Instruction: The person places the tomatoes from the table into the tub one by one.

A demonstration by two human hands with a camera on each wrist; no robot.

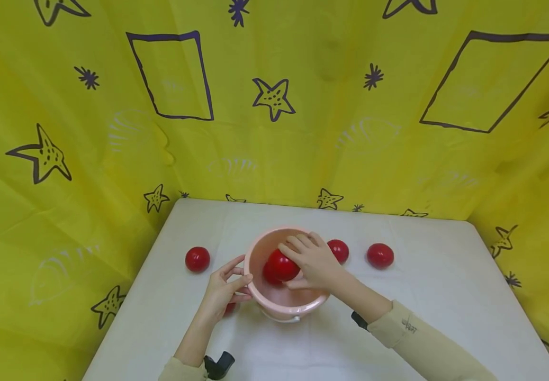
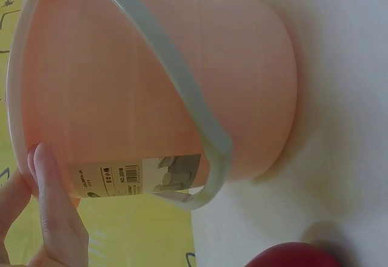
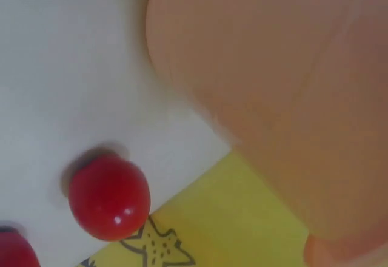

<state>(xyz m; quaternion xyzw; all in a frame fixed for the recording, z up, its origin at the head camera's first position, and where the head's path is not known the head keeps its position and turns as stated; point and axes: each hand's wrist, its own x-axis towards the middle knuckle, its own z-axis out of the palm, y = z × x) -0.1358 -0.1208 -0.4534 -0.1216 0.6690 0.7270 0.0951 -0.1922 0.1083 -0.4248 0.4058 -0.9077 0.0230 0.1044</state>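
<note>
My left hand (image 1: 224,290) pinches the left rim of a pink plastic bucket (image 1: 298,308), thumb over the edge; the left wrist view shows its fingers (image 2: 57,212) at the rim. My right hand (image 1: 316,263) reaches into the bucket's mouth from the right and grips a glossy red tomato (image 1: 286,266). Another tomato (image 1: 268,275) lies inside, partly hidden behind the held one. The right wrist view is mostly filled by the bucket's outer wall (image 3: 260,79); that hand is out of sight there.
On the white table (image 1: 426,307), one tomato (image 1: 197,259) sits left of the bucket, and two, a nearer tomato (image 1: 338,251) and a farther tomato (image 1: 380,255), sit right. Under my left hand a tomato (image 1: 229,309) is partly covered. The bucket's pale handle (image 2: 159,42) hangs down. A yellow patterned curtain (image 1: 312,143) surrounds the table.
</note>
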